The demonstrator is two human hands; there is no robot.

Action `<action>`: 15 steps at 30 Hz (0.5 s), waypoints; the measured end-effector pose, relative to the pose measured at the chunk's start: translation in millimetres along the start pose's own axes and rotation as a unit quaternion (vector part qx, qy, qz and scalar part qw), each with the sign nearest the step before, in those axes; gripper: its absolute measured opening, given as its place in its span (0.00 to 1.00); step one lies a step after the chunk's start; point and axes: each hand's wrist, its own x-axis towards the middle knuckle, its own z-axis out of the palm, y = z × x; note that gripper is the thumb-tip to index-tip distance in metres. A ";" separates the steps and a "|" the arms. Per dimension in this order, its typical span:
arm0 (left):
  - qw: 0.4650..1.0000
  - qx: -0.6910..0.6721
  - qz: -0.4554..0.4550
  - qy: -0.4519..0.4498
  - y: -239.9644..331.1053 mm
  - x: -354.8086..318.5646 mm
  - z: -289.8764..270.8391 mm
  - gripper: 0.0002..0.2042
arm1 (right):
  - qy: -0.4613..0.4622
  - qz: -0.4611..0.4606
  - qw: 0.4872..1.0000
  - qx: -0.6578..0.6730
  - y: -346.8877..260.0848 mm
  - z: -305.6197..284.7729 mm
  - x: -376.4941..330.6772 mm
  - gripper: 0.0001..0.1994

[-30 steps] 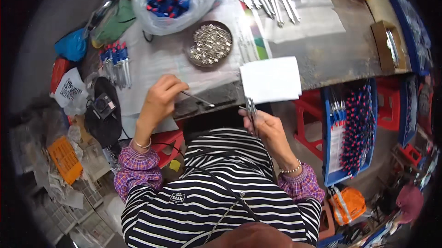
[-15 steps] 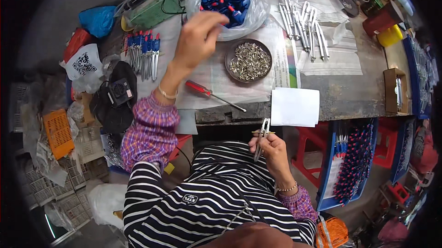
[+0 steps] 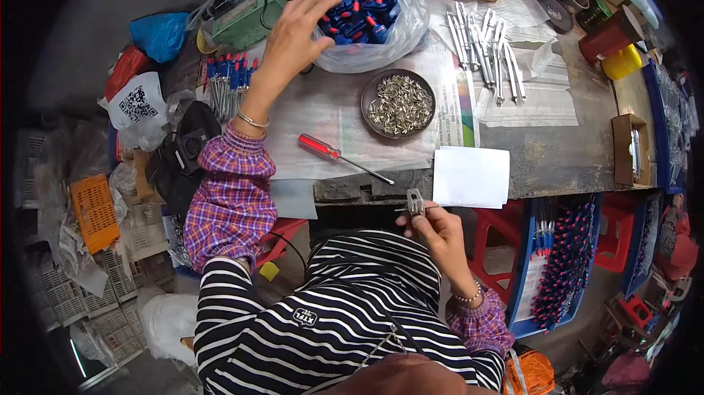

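My left hand (image 3: 292,39) is at the left rim of a clear plastic bag (image 3: 422,24), with thumb and fingers apart and nothing visible between them. Inside the bag lie many blue plastic handles (image 3: 359,10) with red tips. Close to my body, my right hand (image 3: 438,230) grips a silver forked metal piece (image 3: 416,202), its prongs pointing up; the lower part is hidden by the fingers. Between my hands, on the table, are a red-handled screwdriver (image 3: 320,147) and a round dish (image 3: 364,111) of small metal pins (image 3: 400,104).
Several blue-handled metal tools (image 3: 229,85) lie left of my left forearm. Long silver metal pieces (image 3: 480,39) rest at the back right. White paper (image 3: 471,177) sits at the table's front edge. A blue tray (image 3: 522,263) of blue-and-red handled tools stands at lower right.
My left hand has moved left and slightly up, and its fingers have spread. The forked metal piece in my right hand has turned, and a thin brass-coloured rod across it shows less.
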 end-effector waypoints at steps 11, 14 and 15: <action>0.996 -0.034 0.061 0.049 31.1 -27.6 14.6 0.17 | 0.001 -0.383 0.776 -0.502 -96.7 26.1 133.4 0.12; 0.997 -0.041 0.028 0.055 35.9 -33.3 15.1 0.16 | 0.015 -0.372 0.732 -0.571 -91.3 14.8 173.4 0.12; 0.996 -0.055 0.011 0.066 38.1 -33.2 16.1 0.16 | 0.020 -0.365 0.725 -0.584 -86.7 8.1 179.6 0.12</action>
